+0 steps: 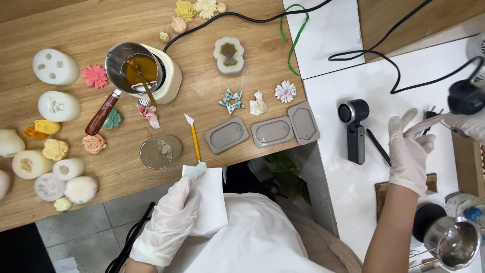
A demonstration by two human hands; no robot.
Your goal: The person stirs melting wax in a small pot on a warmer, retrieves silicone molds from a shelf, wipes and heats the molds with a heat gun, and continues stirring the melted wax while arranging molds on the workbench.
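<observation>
Left hand [174, 215], gloved, grip clamped on a white paper sheet [209, 205] at the near edge of the wooden surface [242, 96]. Sheet's long axis runs near-to-far; thumb and fingers pinch its left edge.

Just beyond the sheet's far corner lies a yellow-handled scraper [194, 136], axis also near-to-far, blade at the far end. Left hand is much the nearer to it.

Right hand [410, 146], gloved, fingers spread apart, holding nothing, over the white surface [343, 81], right of a black handheld device [354, 129].

Far left: metal melting pot [134, 68] with amber liquid. Grey moulds [262, 131] sit right of the scraper.
</observation>
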